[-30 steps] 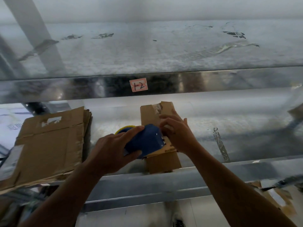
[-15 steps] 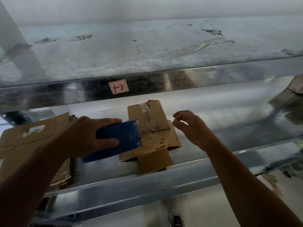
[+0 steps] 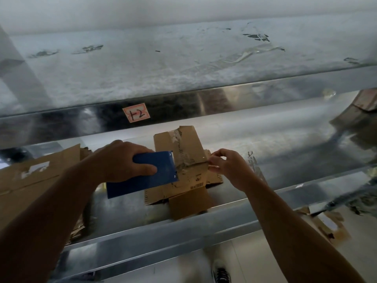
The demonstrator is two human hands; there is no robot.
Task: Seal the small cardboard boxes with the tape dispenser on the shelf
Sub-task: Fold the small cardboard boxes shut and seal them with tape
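Observation:
A small cardboard box with old tape along its top lies on the metal shelf, its flaps spread out around it. My left hand grips the blue tape dispenser, whose front edge sits against the box's left side. My right hand is at the box's right edge, thumb and fingers pinched together on what looks like a clear strip of tape by the corner. The tape itself is hard to make out.
A stack of flattened cardboard lies on the shelf to the left. An upper shelf beam carries a label reading 12. More cardboard sits far right. A twisted tape scrap lies just behind my right hand. Floor scraps are below right.
My left hand brought the dispenser right, up against the box. My right hand moved left from open air to the box's right edge and closed its fingertips into a pinch.

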